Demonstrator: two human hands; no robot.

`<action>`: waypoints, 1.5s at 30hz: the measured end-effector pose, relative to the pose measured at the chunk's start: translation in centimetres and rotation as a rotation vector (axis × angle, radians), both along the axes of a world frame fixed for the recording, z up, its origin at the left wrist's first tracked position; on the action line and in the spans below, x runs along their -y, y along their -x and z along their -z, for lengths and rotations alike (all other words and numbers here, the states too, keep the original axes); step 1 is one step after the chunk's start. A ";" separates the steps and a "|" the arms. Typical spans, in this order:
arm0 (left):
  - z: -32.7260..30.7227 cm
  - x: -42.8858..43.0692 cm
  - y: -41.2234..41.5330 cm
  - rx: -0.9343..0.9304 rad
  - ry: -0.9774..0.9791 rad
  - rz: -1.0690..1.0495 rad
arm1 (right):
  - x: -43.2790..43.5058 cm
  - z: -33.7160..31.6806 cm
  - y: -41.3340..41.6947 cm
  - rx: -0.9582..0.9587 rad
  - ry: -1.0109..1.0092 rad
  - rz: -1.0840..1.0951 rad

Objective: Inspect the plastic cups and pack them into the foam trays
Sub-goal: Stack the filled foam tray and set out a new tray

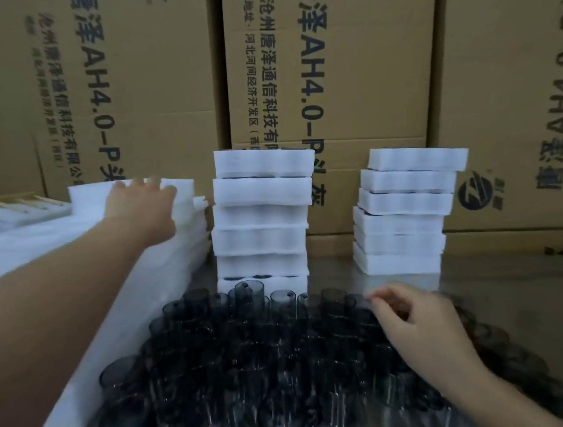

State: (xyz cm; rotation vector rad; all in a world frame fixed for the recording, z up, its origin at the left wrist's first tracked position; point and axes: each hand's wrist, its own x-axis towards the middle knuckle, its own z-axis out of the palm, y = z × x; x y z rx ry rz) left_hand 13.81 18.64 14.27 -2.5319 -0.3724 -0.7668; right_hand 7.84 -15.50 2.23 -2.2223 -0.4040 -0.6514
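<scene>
Several dark, see-through plastic cups [253,360] stand and lie in a crowded pile across the near table. My left hand [142,206] reaches far left and rests with straight fingers on the top of a stack of white foam trays [181,192]. My right hand [418,324] hovers over the pile's right side, fingers curled, its thumb and forefinger pinching the rim of one cup [361,303]. Two stacks of packed foam trays stand behind the pile, one in the middle [263,215] and a shorter one at the right [407,215].
Tall cardboard boxes [328,71] with printed text wall off the back. A long white foam slab [118,318] runs along the left under my forearm. Thin wooden sticks [21,200] lie at the far left. Bare metal table [521,293] shows at the right.
</scene>
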 end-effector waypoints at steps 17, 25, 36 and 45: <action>4.8 -4.9 9.3 0.150 0.263 -0.290 | 3.4 9.6 2.3 0.217 -0.119 0.067; 6.8 1.2 10.3 0.639 0.220 0.298 | 3.4 8.6 2.1 0.280 -0.312 0.010; 16.4 14.5 11.2 0.641 0.240 1.075 | 7.8 4.7 1.7 0.165 -0.676 -0.063; 20.4 18.2 12.6 0.192 0.299 1.288 | 11.2 0.2 2.4 -0.252 -0.723 -0.325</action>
